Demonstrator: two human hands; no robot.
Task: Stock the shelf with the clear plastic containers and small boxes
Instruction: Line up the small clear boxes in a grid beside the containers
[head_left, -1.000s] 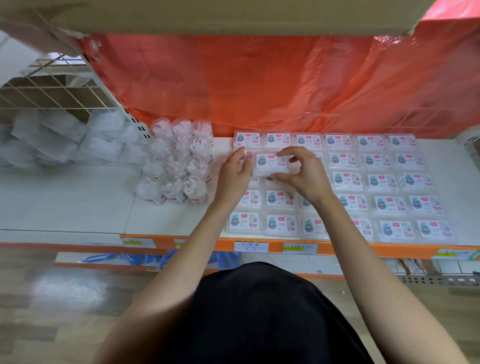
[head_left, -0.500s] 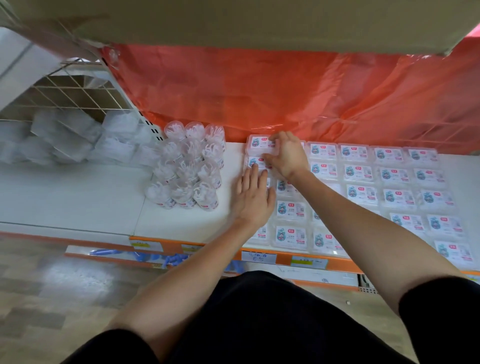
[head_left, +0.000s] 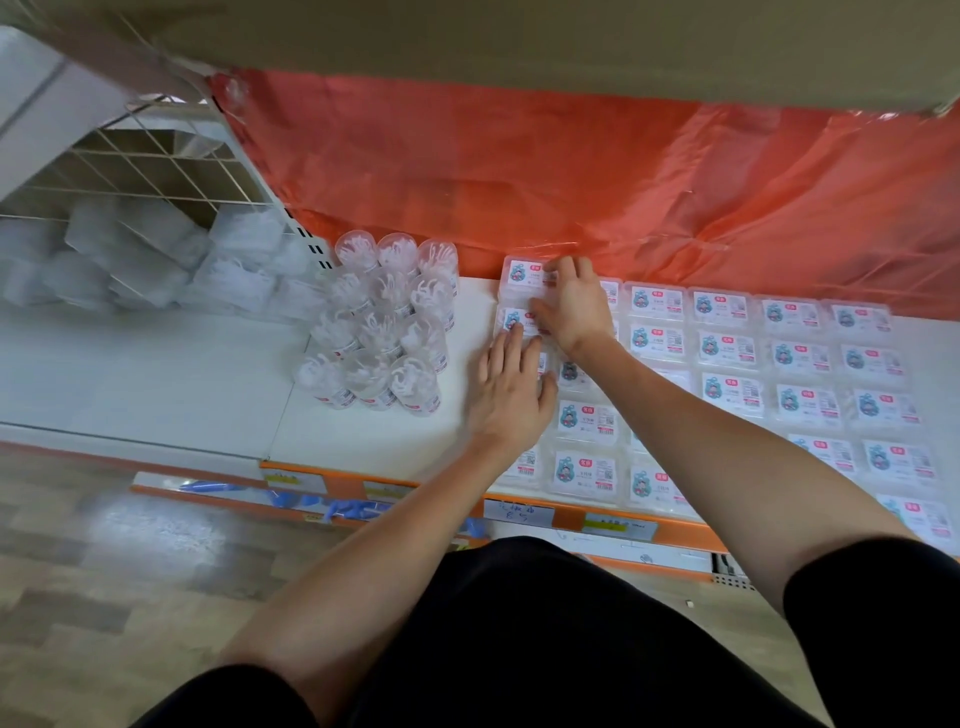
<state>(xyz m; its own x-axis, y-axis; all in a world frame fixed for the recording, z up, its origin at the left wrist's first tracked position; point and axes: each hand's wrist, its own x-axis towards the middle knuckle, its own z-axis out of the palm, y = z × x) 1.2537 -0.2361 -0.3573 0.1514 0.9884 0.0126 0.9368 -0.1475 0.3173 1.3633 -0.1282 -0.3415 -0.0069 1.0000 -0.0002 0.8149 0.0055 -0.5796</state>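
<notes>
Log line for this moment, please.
right hand: on back-left small box | left hand: flat on boxes | round containers: untouched

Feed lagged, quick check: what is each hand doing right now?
Left hand: open, flat on the small boxes.
Right hand: fingers on the back-corner box; grip cannot be told.

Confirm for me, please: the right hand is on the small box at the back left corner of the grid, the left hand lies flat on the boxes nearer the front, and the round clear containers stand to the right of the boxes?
Not quite: the head view shows the round clear containers standing left of the boxes. The right hand is on the back left corner box, and the left hand lies flat nearer the front.
</notes>
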